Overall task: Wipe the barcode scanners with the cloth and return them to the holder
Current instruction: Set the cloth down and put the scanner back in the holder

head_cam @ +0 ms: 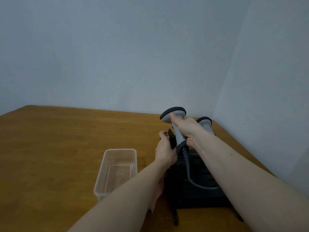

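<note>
Wooden table (pixel 66 139) meets pale blue-grey walls (pixel 117 47).

Dim, even, bluish light with faint shadows, mild softness throughout, and wide-angle bending at the edges.

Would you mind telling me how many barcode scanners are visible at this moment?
2. One scanner is gripped by the right hand above the dark holder. The second scanner stands just behind that hand, near the wall corner. The arms may hide others.
</note>
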